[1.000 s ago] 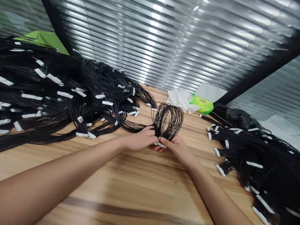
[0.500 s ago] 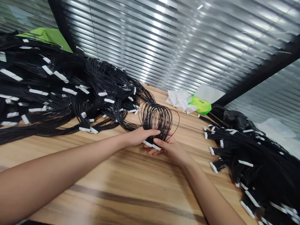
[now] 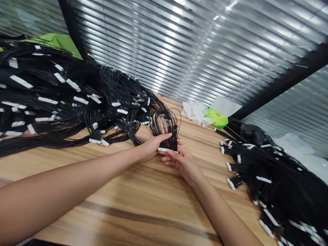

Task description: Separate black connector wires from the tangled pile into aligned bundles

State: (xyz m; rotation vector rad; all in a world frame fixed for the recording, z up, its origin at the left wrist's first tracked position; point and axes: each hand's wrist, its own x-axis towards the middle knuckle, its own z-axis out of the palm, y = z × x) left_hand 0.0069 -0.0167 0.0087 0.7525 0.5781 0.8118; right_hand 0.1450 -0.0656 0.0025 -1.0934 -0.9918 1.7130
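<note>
Black wire bundle (image 3: 164,125), its thin strands looping upward in a narrow fan, held upright between your two hands above the wooden tabletop (image 3: 115,181), near the middle of the scene. Your left hand (image 3: 153,147) enters from the near left and lies across the bundle's near face, its fingers together and extended toward the right. Your right hand (image 3: 182,162) enters from the near right, partly cupped and palm up, with its thumb resting along the bundle's lower end. Both hands are partly closed, and between them they have hold of the bundle. A white connector strip (image 3: 163,149) shows at the lower end, just above your right thumb. To the left, a large heap of black wire harnesses with white connectors (image 3: 64,102) covers the tabletop, its nearest strands just beside your left hand. A second heap of the same harnesses (image 3: 274,177) lies well apart at the right. Along the far edge are crumpled white tissue (image 3: 194,112) and, touching it, a green packet (image 3: 216,118). A black plastic bag (image 3: 252,132) sits behind the right heap, and slatted metal blinds (image 3: 153,44) rise beyond the tabletop.
</note>
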